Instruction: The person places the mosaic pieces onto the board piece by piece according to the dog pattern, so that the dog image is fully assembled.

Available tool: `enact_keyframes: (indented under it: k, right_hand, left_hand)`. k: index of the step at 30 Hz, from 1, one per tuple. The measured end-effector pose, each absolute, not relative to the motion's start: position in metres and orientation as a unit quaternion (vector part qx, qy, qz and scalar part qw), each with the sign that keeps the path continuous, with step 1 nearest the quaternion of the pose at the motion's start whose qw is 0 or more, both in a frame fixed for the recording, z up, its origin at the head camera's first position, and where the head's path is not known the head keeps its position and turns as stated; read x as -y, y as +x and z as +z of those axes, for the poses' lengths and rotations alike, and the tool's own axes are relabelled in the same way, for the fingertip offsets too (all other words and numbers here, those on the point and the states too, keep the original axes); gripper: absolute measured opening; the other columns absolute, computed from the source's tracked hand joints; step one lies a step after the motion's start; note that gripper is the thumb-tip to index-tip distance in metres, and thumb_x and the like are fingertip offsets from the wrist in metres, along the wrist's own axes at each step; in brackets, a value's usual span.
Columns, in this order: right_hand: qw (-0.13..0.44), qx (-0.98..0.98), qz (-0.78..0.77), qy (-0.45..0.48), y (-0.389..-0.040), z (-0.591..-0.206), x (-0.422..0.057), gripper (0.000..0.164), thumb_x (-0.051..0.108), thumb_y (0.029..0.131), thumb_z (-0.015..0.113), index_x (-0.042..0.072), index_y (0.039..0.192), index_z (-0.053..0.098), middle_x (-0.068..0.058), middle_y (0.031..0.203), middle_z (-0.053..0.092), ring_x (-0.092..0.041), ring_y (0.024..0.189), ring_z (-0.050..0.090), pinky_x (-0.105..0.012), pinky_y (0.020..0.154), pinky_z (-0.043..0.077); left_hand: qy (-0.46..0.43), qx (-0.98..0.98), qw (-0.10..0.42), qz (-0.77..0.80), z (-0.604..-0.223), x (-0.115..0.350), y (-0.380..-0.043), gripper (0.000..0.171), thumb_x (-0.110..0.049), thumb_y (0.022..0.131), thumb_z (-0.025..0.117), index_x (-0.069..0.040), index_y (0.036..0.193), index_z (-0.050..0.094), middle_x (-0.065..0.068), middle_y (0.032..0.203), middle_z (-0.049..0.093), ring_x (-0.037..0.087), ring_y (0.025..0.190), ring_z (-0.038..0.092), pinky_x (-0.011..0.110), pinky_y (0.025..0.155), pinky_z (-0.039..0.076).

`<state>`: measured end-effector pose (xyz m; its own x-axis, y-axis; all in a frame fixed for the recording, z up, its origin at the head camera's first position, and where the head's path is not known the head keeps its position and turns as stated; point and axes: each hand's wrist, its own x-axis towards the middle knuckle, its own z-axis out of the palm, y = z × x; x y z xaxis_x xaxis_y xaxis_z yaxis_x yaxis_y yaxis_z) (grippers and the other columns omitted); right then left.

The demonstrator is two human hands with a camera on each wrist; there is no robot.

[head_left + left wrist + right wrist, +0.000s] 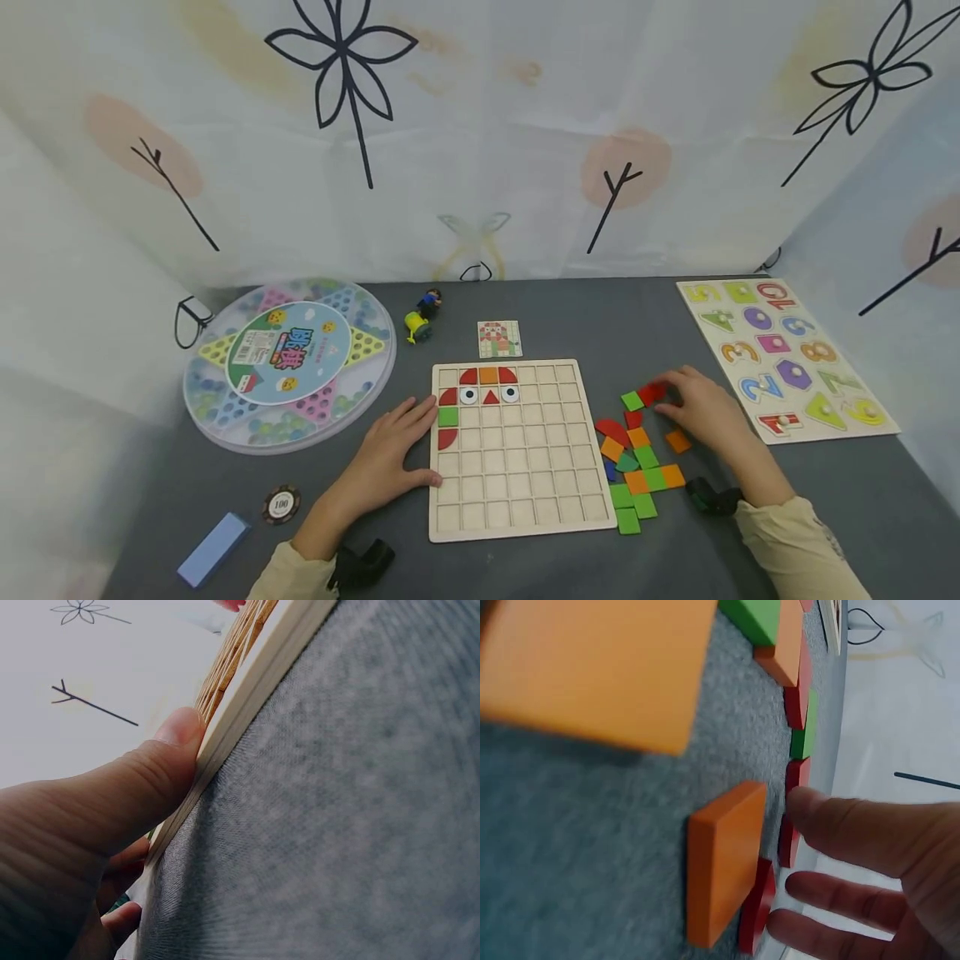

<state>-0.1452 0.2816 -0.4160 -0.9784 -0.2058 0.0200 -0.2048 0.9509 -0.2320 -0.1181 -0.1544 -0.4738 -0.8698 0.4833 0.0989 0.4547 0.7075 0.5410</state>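
My left hand (393,446) rests along the left edge of a wooden grid board (517,467), its thumb (180,727) touching the rim. On the board's upper left, red, orange and green pieces and two eye tiles (468,395) fill several cells. To the right, my right hand (705,408) has its fingertips at red pieces (651,393) at the top of a loose pile. Its fingers look fairly straight and spread in the right wrist view. Close by lie a green square (632,402) and an orange square (678,441); the rest of the pile has red, blue and green pieces.
Behind the board lies a small pattern card (498,339), with toy figures (418,327) to its left. A round Chinese-checkers box (360,317) lies at left, near a poker chip (281,504) and a blue block (213,550). A number puzzle board (776,321) is at right.
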Motion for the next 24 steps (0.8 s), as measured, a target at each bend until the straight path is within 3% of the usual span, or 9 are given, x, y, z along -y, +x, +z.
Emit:
enact_keyframes:
  k: [7,11,16,24]
  right_hand:
    - [0.018,-0.99,-0.098,-0.097,-0.152,-0.412,-0.272,0.036,0.018,0.075,0.071,0.006,0.108,0.062,-0.014,0.098,0.053,-0.028,0.081,0.054,-0.046,0.065,0.046]
    - [-0.003,-0.983,-0.112,-0.144,-0.15,-0.41,-0.256,0.031,0.017,0.074,0.072,0.006,0.103,0.064,-0.012,0.097,0.054,-0.024,0.081,0.054,-0.042,0.068,0.048]
    - [0.003,-0.971,-0.13,-0.202,-0.142,-0.414,-0.233,0.022,0.02,0.072,0.073,0.011,0.091,0.067,-0.002,0.09,0.056,-0.016,0.076,0.053,-0.032,0.066,0.048]
    - [0.031,-0.97,-0.098,-0.22,-0.133,-0.422,-0.222,0.023,0.027,0.072,0.073,0.015,0.09,0.066,0.004,0.085,0.055,-0.007,0.068,0.048,-0.022,0.058,0.044]
  left_hand:
    - [0.255,-0.925,0.033,0.279,-0.473,0.156,-0.118,0.093,-0.054,0.065,0.068,-0.014,0.14,0.031,-0.001,0.146,0.024,0.029,0.134,0.017,0.057,0.099,0.018]
    - [0.25,-0.927,0.037,0.278,-0.472,0.156,-0.118,0.093,-0.053,0.065,0.069,-0.015,0.14,0.03,-0.001,0.146,0.023,0.028,0.134,0.016,0.057,0.1,0.017]
    - [0.247,-0.928,0.041,0.275,-0.469,0.157,-0.118,0.094,-0.052,0.065,0.069,-0.015,0.14,0.028,-0.001,0.147,0.022,0.028,0.135,0.015,0.057,0.101,0.016]
    - [0.251,-0.926,0.046,0.279,-0.469,0.156,-0.117,0.093,-0.051,0.065,0.07,-0.015,0.14,0.029,-0.002,0.147,0.022,0.028,0.135,0.015,0.057,0.101,0.016]
